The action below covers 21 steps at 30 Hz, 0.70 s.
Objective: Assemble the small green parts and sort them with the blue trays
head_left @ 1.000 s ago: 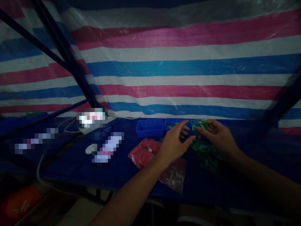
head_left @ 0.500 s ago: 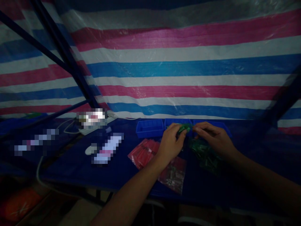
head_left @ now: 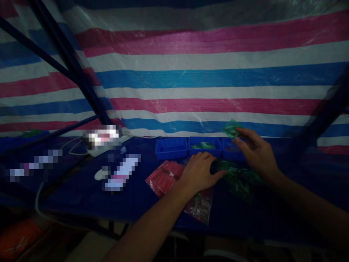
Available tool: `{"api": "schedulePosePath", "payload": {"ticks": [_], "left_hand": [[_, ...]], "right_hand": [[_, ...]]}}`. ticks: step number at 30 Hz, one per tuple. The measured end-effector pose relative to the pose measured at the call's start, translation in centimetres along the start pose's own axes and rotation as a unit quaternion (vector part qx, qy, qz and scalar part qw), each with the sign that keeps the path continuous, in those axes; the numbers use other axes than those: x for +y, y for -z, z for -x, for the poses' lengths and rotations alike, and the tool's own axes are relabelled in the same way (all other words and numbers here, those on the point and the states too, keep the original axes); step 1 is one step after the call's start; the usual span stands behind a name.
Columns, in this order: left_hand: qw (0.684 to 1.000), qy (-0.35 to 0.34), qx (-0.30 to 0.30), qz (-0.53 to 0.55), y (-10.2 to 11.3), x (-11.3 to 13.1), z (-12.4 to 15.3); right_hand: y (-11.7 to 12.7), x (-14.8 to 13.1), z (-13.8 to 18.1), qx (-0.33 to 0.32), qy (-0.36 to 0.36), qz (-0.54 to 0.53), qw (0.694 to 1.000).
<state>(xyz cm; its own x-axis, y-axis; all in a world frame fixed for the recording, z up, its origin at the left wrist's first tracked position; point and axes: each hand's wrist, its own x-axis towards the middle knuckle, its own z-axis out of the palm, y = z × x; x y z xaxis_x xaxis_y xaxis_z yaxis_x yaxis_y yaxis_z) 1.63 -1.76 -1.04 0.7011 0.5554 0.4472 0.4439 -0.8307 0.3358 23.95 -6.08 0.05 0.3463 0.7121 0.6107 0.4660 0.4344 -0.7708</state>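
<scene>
Dimly lit, sorting small green pieces at a dark blue table (head_left: 81, 196).

Pinching a small green bag (head_left: 231, 129) between thumb and fingertips of the right hand (head_left: 256, 153), raised at right of centre, just above the right tray (head_left: 231, 150) of three blue trays set in a row. Resting the left hand (head_left: 199, 174) curled, palm down, at frame centre, touching the near end of a pile of green bags (head_left: 240, 180) lying lower right of it; long axis of that pile running left to right, nearer the left hand. Holding a few green pieces in the middle tray (head_left: 203, 145); left tray (head_left: 171, 148) looking bare, right tray too dark to tell. Lying lower left of the left hand, red bags (head_left: 163, 176), partly under the wrist.
</scene>
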Motion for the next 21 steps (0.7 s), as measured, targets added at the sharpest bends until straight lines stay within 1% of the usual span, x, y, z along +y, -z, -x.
{"api": "schedulePosePath", "payload": {"ticks": [2,4,6,9,10,11,13,17,19,21], "left_hand": [[0.999,-0.006,-0.020,-0.033,-0.1,0.1,0.1],[0.998,-0.009,-0.035,-0.051,-0.1,0.1,0.2],[0.997,-0.011,-0.042,-0.056,-0.1,0.0,0.2],[0.997,-0.013,-0.049,-0.058,-0.1,-0.2,0.1],[0.997,-0.014,-0.050,-0.057,-0.1,-0.3,0.0],[0.997,-0.015,-0.053,-0.055,-0.1,-0.4,-0.1],[0.997,-0.016,-0.055,-0.046,-0.1,-0.6,-0.2],[0.998,-0.011,-0.054,-0.027,-0.2,-0.9,-0.4],[0.999,-0.006,-0.043,-0.011,-0.1,-1.0,-0.4],[1.000,0.001,-0.016,0.014,0.1,-1.1,-0.5]], "right_hand": [[-0.1,0.2,0.0,-0.009,0.053,0.045,0.998],[-0.4,0.4,0.2,-0.043,0.095,0.098,0.990],[-0.8,0.6,0.4,-0.109,0.135,0.149,0.973],[-1.3,1.1,0.7,-0.233,0.184,0.189,0.936],[-1.4,1.3,0.7,-0.261,0.191,0.195,0.926],[-1.4,1.4,0.8,-0.274,0.194,0.199,0.921],[-1.4,1.5,0.8,-0.273,0.190,0.203,0.921],[-1.1,1.2,0.8,-0.244,0.197,0.206,0.927],[-1.1,1.0,0.8,-0.236,0.211,0.204,0.926],[-1.1,0.7,1.0,-0.230,0.219,0.194,0.928]]}}
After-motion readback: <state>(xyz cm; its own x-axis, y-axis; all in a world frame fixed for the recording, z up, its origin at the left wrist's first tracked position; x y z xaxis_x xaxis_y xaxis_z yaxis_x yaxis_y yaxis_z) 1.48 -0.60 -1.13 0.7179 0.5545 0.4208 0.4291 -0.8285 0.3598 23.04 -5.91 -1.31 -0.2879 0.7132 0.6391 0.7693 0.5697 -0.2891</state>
